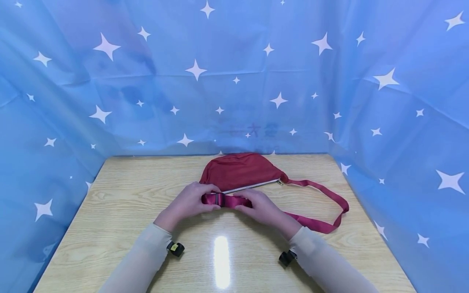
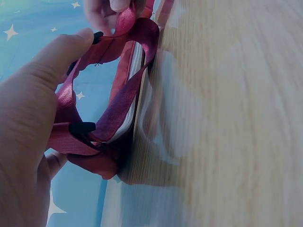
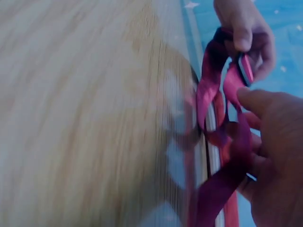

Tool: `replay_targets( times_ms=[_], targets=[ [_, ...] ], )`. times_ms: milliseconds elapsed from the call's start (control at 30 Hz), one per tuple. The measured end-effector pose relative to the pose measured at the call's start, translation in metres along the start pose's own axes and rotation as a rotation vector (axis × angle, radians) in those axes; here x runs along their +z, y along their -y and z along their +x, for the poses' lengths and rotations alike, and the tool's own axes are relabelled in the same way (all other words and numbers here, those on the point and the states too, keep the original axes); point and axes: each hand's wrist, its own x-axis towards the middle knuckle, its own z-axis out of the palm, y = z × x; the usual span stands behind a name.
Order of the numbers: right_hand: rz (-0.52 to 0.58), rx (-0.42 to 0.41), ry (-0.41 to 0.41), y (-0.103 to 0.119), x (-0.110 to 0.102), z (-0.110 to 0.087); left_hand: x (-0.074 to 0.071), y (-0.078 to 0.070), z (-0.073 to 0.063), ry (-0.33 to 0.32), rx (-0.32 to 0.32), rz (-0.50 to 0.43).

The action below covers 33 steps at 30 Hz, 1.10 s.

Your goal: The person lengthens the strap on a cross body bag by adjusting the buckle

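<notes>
A dark red waist bag [image 1: 239,171] lies near the far edge of the table, its pale zipper [image 1: 253,186] along the near side. In front of it, both hands hold its magenta strap [image 1: 233,201] in a raised loop. My left hand [image 1: 191,200] pinches the strap beside a black slider buckle [image 1: 220,199], with the thumb tip at the buckle in the left wrist view. My right hand [image 1: 259,206] pinches the strap a short way to the right, thumb in front and fingers behind. A second black fitting [image 2: 82,127] shows lower on the loop in the left wrist view.
The rest of the strap [image 1: 338,203] curves out to the right over the wooden table [image 1: 128,211] and back to the bag's right end. Blue cloth with white stars [image 1: 234,89] hangs behind and beside the table. A light reflection shows on the tabletop's near middle.
</notes>
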Motion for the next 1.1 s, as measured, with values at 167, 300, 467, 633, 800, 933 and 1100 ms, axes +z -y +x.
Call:
replay_targets(
  times_ms=[167, 300, 467, 633, 800, 933, 1100],
  targets=[
    [0.040, 0.036, 0.021, 0.014, 0.010, 0.013, 0.002, -0.001, 0.000, 0.009, -0.002, -0.018],
    [0.010, 0.059, 0.000, 0.023, 0.016, 0.022, 0.004, -0.001, 0.000, 0.019, -0.017, -0.019],
    [-0.030, 0.049, -0.052, 0.025, 0.017, 0.025, 0.004, -0.002, -0.001, 0.023, -0.085, -0.060],
    [-0.031, 0.041, -0.053, 0.024, 0.013, 0.025, -0.001, 0.000, -0.006, 0.004, -0.105, 0.001],
    [-0.074, 0.030, -0.062, 0.021, 0.008, 0.024, -0.008, 0.004, -0.014, -0.046, -0.083, 0.133],
    [-0.075, 0.011, -0.065, 0.020, 0.007, 0.025, -0.011, 0.005, -0.015, -0.043, -0.053, 0.189],
    [-0.041, 0.002, -0.063, 0.019, 0.005, 0.026, -0.015, 0.006, -0.016, -0.028, -0.019, 0.249]
  ],
)
